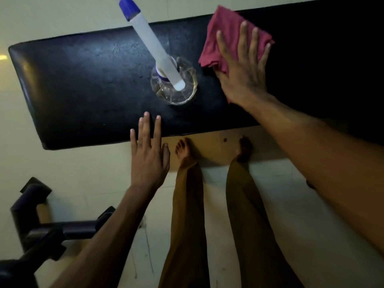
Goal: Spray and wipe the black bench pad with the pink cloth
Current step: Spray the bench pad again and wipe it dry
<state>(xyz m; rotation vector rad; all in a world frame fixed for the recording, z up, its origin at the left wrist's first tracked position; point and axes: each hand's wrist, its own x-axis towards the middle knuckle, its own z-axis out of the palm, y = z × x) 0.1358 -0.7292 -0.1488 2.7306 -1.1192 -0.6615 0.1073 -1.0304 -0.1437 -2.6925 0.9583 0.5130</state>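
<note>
Pink cloth lies pressed flat on the black bench pad under a person's right hand, fingers spread and extended over the fabric rather than curled around it, at about 2 o'clock from the clear spray bottle. The bottle stands upright mid-pad, its white-and-blue nozzle tilting toward 11 o'clock, droplets beading just beside it at 9 o'clock. At 6 o'clock, the left hand hovers open and empty at the pad's near edge, fingertips over the vinyl.
</note>
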